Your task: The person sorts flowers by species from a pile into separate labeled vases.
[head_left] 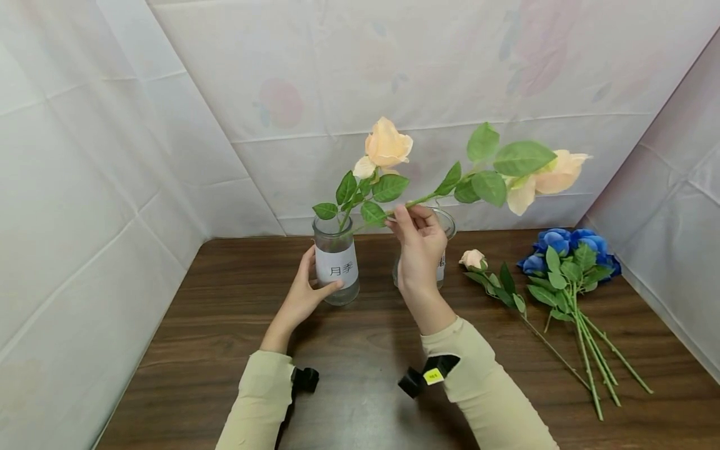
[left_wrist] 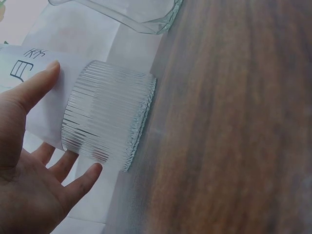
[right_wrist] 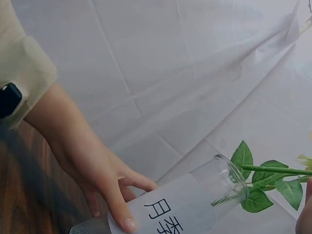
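Note:
My left hand [head_left: 300, 300] holds a clear glass vase [head_left: 344, 294] by its sides, thumb on the white label [left_wrist: 48, 107] with black characters. Ribbed glass [left_wrist: 109, 117] shows below that label, the vase standing on the table. One peach rose [head_left: 388, 147] rises from its mouth, with a smaller bud beside the bloom. Between thumb and fingers, my right hand [head_left: 420, 250] pinches the green stem of another peach rose [head_left: 554, 175]. This rose lies tilted, bloom to the right, its stem's cut end [right_wrist: 247, 167] close by the vase mouth.
Behind my right hand stands a second labelled glass vase [head_left: 444, 222], partly hidden. To the right, a pale rose [head_left: 474, 259] and a bunch of blue roses [head_left: 554, 240] lie on the brown wooden table [head_left: 236, 387]. White cloth [head_left: 315, 75] hangs around the back and sides.

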Action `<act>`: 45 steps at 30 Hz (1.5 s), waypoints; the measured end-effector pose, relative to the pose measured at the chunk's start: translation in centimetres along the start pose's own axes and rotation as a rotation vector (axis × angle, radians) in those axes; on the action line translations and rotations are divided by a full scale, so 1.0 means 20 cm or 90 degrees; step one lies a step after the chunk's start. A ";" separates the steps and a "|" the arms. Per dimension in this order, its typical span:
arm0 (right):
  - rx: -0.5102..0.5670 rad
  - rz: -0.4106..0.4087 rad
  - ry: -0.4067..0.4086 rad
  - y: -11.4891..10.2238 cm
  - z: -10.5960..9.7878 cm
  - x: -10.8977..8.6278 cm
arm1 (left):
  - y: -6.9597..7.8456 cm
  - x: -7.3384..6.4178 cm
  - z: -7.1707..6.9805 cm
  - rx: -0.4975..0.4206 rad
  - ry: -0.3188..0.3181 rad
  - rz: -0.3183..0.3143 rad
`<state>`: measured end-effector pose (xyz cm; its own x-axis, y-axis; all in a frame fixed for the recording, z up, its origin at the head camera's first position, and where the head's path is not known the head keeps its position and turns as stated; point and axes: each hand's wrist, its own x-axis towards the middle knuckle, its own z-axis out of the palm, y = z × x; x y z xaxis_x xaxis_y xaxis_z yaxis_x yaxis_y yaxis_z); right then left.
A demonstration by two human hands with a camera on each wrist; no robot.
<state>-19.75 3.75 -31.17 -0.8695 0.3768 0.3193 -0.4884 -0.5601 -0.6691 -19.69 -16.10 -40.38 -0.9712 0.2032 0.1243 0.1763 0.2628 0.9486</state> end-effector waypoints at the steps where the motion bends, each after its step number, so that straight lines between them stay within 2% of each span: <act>1: 0.004 -0.006 0.002 0.01 0.01 0.01 | 0.00 0.00 0.00 0.000 0.000 0.001; 4: 0.010 -0.024 0.001 0.04 0.04 0.03 | 0.00 0.00 0.00 -0.002 0.001 0.002; 10: -0.021 -0.032 -0.005 0.11 0.08 0.06 | 0.00 0.00 0.00 -0.003 0.003 0.006; 20: -0.132 0.006 -0.015 0.24 0.08 0.03 | -0.01 0.00 0.00 0.000 0.002 -0.001; 26: -0.203 -0.007 0.002 0.32 0.07 0.02 | -0.01 0.00 0.00 0.003 0.003 -0.003; 39: -0.270 -0.006 0.007 0.37 0.10 0.05 | -0.01 0.00 0.00 0.006 0.001 -0.008; 45: -0.261 -0.014 -0.009 0.37 0.10 0.06 | -0.02 0.01 0.00 0.012 0.003 -0.003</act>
<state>-24.47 -1.42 -34.42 -0.8612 0.3741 0.3441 -0.4402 -0.2104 -0.8729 -19.97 -16.17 -40.63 -0.9728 0.1976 0.1208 0.1744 0.2820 0.9434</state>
